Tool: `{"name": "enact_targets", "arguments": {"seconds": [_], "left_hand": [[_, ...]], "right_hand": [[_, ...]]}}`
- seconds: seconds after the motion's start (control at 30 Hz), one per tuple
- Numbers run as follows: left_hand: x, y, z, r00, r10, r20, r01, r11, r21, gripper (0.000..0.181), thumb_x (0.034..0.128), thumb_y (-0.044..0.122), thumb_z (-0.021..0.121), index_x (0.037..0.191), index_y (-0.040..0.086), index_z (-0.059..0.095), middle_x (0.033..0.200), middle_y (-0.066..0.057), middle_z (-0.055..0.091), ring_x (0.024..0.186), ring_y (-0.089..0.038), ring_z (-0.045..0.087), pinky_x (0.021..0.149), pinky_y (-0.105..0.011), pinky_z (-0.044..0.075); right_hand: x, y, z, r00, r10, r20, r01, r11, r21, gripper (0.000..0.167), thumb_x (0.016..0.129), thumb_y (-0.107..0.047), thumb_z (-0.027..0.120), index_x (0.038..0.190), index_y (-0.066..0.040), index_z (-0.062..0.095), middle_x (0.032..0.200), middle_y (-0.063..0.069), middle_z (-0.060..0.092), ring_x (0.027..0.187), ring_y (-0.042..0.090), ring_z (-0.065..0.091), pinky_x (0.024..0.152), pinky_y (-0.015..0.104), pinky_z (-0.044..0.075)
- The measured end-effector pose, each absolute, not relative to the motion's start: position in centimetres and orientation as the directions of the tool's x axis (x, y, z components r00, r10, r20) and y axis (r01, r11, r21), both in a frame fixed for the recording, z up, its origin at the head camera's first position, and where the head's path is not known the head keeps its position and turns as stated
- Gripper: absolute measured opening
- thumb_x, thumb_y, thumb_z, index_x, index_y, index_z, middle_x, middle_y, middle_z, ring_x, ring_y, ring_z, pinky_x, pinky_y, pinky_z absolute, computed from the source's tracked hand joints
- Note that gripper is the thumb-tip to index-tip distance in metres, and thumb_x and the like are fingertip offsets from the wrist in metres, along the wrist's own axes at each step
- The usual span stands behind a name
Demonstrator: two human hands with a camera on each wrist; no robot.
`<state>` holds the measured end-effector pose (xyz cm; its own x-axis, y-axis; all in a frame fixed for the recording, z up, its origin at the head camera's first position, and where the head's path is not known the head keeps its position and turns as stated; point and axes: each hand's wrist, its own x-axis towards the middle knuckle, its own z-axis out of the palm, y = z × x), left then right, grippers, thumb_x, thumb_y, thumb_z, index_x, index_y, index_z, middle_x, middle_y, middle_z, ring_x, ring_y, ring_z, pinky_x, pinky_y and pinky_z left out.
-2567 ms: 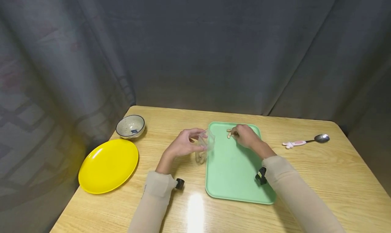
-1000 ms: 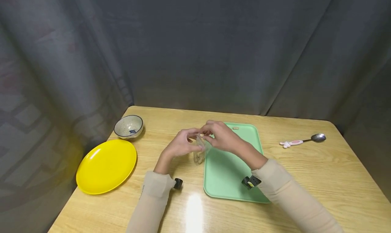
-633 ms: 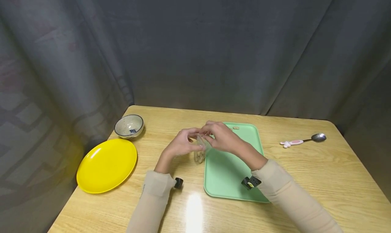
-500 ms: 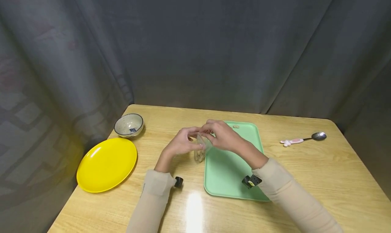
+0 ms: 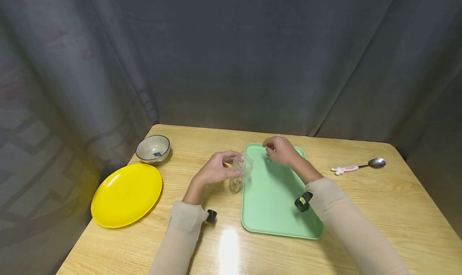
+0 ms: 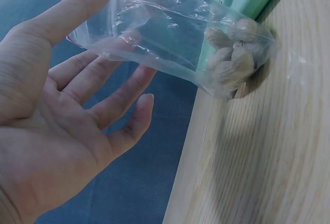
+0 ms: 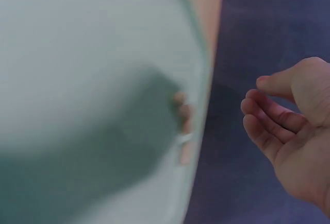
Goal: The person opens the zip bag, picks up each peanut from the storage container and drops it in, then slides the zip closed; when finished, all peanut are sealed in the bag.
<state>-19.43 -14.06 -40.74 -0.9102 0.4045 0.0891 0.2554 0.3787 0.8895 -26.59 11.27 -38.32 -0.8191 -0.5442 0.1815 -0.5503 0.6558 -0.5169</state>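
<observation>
My left hand (image 5: 215, 168) holds a clear zip bag (image 6: 149, 20) near its mouth between thumb and fingers. Several unshelled peanuts (image 6: 232, 62) lie bunched in the bag's bottom, which hangs low beside the left edge of the green tray (image 5: 278, 203). Over the tray's far end is my right hand (image 5: 283, 151). Its fingers (image 7: 265, 116) are loosely bent with a gap to the thumb, and no object shows between them. A few peanuts (image 7: 183, 121), blurred in the right wrist view, lie on the tray near its rim; the right hand partly hides them in the head view.
A yellow plate (image 5: 126, 195) lies at the left, with a small patterned bowl (image 5: 153, 148) just behind it. To the right of the tray, a spoon (image 5: 361, 166) with a pink rabbit handle rests on the wooden table (image 5: 375, 211). A grey curtain (image 5: 231, 58) hangs behind.
My right hand went from the peanuts on the tray to the bag's mouth with a peanut, then moved back right over the tray. The left hand stayed on the bag.
</observation>
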Motion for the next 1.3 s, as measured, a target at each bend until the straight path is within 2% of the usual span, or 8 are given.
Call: {"name": "enact_targets", "arguments": {"seconds": [0.2,0.33,0.53,0.7,0.93,1.1,1.2,1.3], "left_hand": [[-19.3,-13.8,-40.6,-0.909,0.407,0.097,0.262,0.374,0.890,0.062,0.0813,0.018,0.082,0.138,0.007,0.057,0.121,-0.009,0.067,0.111,-0.022,0.059,0.096,-0.050,0.046],[-19.3,-13.7,-40.6,-0.911,0.401,0.096,0.257,0.371,0.893,0.062,0.0808,0.020,0.082,0.137,0.007,0.058,0.120,-0.007,0.068,0.111,-0.022,0.059,0.096,-0.051,0.046],[-19.2,-13.6,-40.8,-0.915,0.394,0.085,0.248,0.384,0.889,0.062,0.0806,0.020,0.083,0.137,0.008,0.058,0.117,0.001,0.068,0.111,-0.021,0.059,0.097,-0.048,0.047],[-19.3,-13.5,-40.9,-0.914,0.398,0.085,0.244,0.370,0.896,0.062,0.0811,0.020,0.083,0.137,0.008,0.058,0.118,-0.002,0.068,0.112,-0.024,0.059,0.098,-0.051,0.045],[-19.4,-13.5,-40.9,-0.911,0.403,0.089,0.251,0.370,0.894,0.063,0.0812,0.022,0.083,0.138,0.008,0.058,0.120,-0.005,0.068,0.112,-0.024,0.059,0.098,-0.051,0.045],[-19.4,-13.6,-41.0,-0.913,0.399,0.085,0.251,0.386,0.888,0.064,0.0811,0.023,0.083,0.138,0.010,0.058,0.119,0.000,0.068,0.111,-0.020,0.059,0.097,-0.049,0.046],[-19.3,-13.6,-41.0,-0.914,0.396,0.085,0.251,0.388,0.887,0.064,0.0807,0.023,0.083,0.138,0.010,0.058,0.118,0.001,0.068,0.110,-0.018,0.059,0.097,-0.049,0.046],[-19.4,-13.7,-41.0,-0.910,0.403,0.096,0.262,0.380,0.887,0.064,0.0807,0.022,0.083,0.138,0.008,0.058,0.119,-0.004,0.068,0.109,-0.019,0.060,0.097,-0.051,0.046]], "right_hand": [[-27.3,12.8,-41.3,-0.823,-0.555,0.120,-0.546,0.714,-0.439,0.014,0.088,0.007,0.064,0.097,0.003,0.075,0.097,0.015,0.070,0.091,0.031,0.065,0.081,0.047,0.053],[-27.5,13.1,-42.3,-0.797,-0.589,0.131,-0.583,0.696,-0.419,0.019,0.083,0.013,0.064,0.089,0.000,0.076,0.091,0.013,0.070,0.088,0.031,0.065,0.078,0.045,0.054],[-27.5,13.2,-43.2,-0.789,-0.604,0.108,-0.593,0.704,-0.392,0.009,0.088,0.004,0.070,0.093,0.000,0.077,0.088,0.009,0.069,0.084,0.027,0.065,0.076,0.041,0.054],[-27.4,13.1,-43.6,-0.802,-0.585,0.120,-0.580,0.716,-0.389,0.007,0.090,0.000,0.070,0.093,0.002,0.076,0.087,0.010,0.069,0.084,0.027,0.065,0.077,0.042,0.055],[-27.0,13.2,-43.0,-0.801,-0.588,0.111,-0.581,0.722,-0.375,0.009,0.092,0.000,0.068,0.095,0.002,0.076,0.091,0.012,0.070,0.086,0.028,0.067,0.077,0.043,0.055],[-26.7,13.1,-41.4,-0.798,-0.585,0.144,-0.593,0.720,-0.360,0.009,0.092,-0.001,0.068,0.096,0.002,0.076,0.087,0.009,0.067,0.082,0.025,0.063,0.075,0.042,0.054],[-26.4,12.7,-40.0,-0.770,-0.607,0.199,-0.634,0.689,-0.352,0.009,0.092,0.000,0.068,0.097,0.004,0.075,0.085,0.009,0.065,0.079,0.024,0.062,0.072,0.041,0.053],[-25.9,12.0,-38.5,-0.723,-0.643,0.252,-0.689,0.643,-0.336,0.009,0.091,0.000,0.069,0.098,0.004,0.074,0.086,0.010,0.065,0.078,0.024,0.064,0.070,0.039,0.054]]}}
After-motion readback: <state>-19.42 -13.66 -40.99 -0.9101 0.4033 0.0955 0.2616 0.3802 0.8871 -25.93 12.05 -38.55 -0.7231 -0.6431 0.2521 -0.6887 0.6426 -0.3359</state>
